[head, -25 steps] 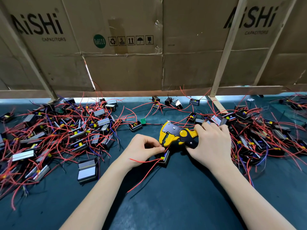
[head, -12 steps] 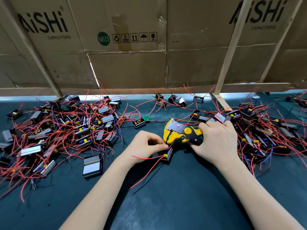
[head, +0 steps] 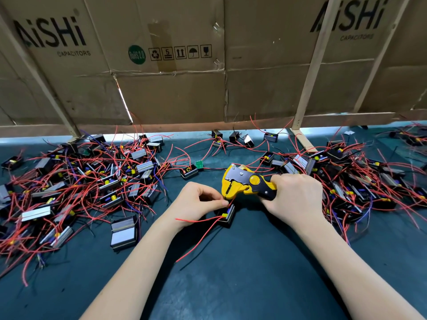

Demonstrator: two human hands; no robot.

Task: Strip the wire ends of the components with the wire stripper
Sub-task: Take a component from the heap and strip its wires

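My right hand [head: 295, 199] grips the handles of a yellow and black wire stripper [head: 245, 183], whose jaws point left and down. My left hand [head: 198, 202] pinches a red wire right at the stripper's jaws. That wire comes from a small black component [head: 227, 215] with a yellow part, which lies on the dark green mat just below the jaws. Two more red wires [head: 198, 236] trail from the component toward me, across my left wrist.
A large heap of black components with red wires [head: 80, 188] covers the mat on the left, and another heap [head: 360, 181] lies on the right behind my right hand. A cardboard wall [head: 208, 88] with wooden slats closes the back. A silver-topped component [head: 123, 232] lies alone near my left forearm.
Both hands, the stripper and the component stay together in the same grip; the camera view has shifted slightly and the stripper's jaws sit tighter against the wire.
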